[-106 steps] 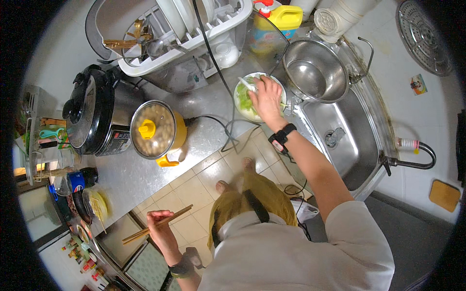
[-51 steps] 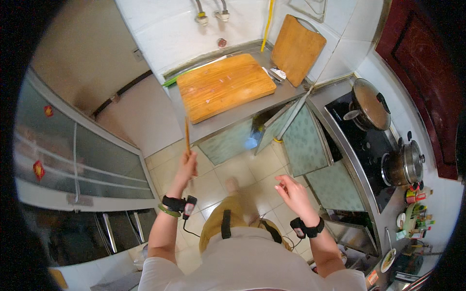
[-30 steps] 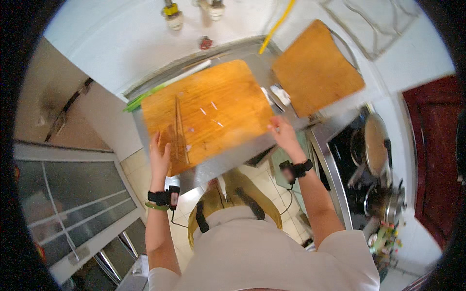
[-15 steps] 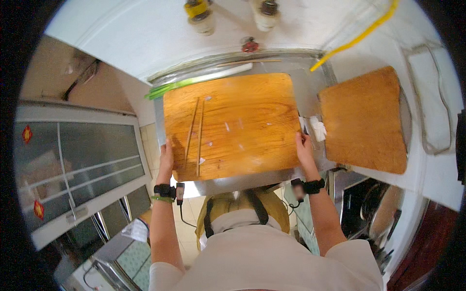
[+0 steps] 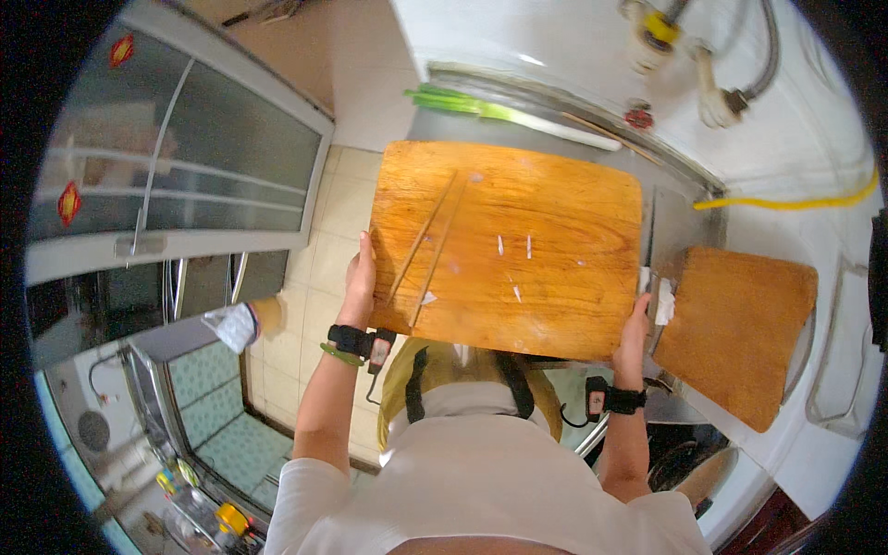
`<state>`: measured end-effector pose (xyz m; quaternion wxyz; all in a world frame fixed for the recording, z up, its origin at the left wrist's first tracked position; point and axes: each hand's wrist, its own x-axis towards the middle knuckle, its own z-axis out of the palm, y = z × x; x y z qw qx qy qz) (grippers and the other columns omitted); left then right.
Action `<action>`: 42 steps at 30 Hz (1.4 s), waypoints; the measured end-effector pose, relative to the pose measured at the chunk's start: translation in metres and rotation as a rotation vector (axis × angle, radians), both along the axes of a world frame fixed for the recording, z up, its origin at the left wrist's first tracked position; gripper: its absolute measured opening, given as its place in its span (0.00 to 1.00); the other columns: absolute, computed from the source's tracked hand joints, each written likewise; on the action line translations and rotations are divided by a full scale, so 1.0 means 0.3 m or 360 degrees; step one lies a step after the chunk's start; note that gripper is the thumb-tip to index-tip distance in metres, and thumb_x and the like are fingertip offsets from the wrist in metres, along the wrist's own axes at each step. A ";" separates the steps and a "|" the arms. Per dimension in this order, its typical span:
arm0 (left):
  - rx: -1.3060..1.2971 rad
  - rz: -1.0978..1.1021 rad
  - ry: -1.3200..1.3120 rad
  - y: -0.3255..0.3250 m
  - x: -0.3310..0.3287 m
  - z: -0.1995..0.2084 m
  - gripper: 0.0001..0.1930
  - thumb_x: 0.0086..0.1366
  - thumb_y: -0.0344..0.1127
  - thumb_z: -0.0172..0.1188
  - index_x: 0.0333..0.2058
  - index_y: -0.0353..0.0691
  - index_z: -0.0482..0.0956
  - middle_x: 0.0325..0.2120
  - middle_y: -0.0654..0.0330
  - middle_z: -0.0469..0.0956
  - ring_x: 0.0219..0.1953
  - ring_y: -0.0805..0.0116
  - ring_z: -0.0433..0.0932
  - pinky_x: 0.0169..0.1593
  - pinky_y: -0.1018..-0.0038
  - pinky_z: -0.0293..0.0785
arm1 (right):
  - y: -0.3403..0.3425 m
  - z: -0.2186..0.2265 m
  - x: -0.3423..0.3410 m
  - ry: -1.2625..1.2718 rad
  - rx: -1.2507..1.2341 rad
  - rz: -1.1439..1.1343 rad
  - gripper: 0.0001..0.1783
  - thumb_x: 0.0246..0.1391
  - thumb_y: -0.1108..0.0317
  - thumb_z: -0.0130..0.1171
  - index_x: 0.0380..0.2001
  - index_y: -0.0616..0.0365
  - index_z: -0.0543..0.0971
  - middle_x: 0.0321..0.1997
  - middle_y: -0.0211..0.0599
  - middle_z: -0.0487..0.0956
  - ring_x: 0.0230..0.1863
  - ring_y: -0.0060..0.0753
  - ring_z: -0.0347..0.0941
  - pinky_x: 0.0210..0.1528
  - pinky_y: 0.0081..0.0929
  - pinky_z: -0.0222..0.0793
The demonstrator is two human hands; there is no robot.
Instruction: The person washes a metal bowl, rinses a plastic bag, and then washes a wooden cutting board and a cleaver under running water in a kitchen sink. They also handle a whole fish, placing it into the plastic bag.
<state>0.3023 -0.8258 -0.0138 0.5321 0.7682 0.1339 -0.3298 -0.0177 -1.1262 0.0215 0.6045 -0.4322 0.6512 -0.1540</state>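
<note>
A large wooden cutting board is gripped at its two short sides, in front of my body. My left hand holds the left edge near the front corner, and my right hand grips the right edge lower down. Two thin wooden chopsticks lie slantwise on the board's left part. Small white scraps are scattered on its surface. A green-and-white scallion rests on the metal counter behind the board. My fingers under the board are hidden.
At the right lies a second, darker wooden board, with a crumpled white cloth or tissue beside it. A yellow hose and pipe fittings are along the wall. A glass-panelled sliding door stands left, above the tiled floor.
The view has swung toward the left, showing more floor and the left-hand counter. The board, still held in both hands, has turned left relative to the counter. The chopsticks now lean more to the right.
</note>
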 end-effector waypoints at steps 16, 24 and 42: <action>-0.0412 0.1064 -0.0130 0.127 -0.074 -0.027 0.40 0.66 0.64 0.32 0.57 0.27 0.62 0.57 0.49 0.64 0.60 0.60 0.60 0.62 0.69 0.53 | -0.293 -0.136 0.712 -0.0820 0.0558 0.0964 0.40 0.61 0.37 0.31 0.60 0.63 0.59 0.61 0.43 0.64 0.58 0.41 0.63 0.58 0.37 0.60; -0.0811 0.1807 -0.0402 0.197 -0.238 -0.027 0.38 0.67 0.64 0.31 0.58 0.33 0.61 0.57 0.53 0.65 0.57 0.65 0.65 0.59 0.71 0.60 | -0.125 -0.184 1.295 -0.0612 0.0448 0.1676 0.42 0.60 0.35 0.32 0.59 0.64 0.61 0.60 0.44 0.66 0.58 0.40 0.64 0.57 0.33 0.60; -0.0578 0.2964 -0.0663 0.572 -0.370 -0.005 0.42 0.62 0.70 0.34 0.54 0.32 0.66 0.52 0.54 0.69 0.53 0.60 0.69 0.55 0.67 0.63 | 0.910 -0.341 2.040 -0.0498 -0.0337 0.3170 0.43 0.60 0.37 0.25 0.44 0.70 0.74 0.46 0.65 0.73 0.52 0.61 0.67 0.53 0.42 0.60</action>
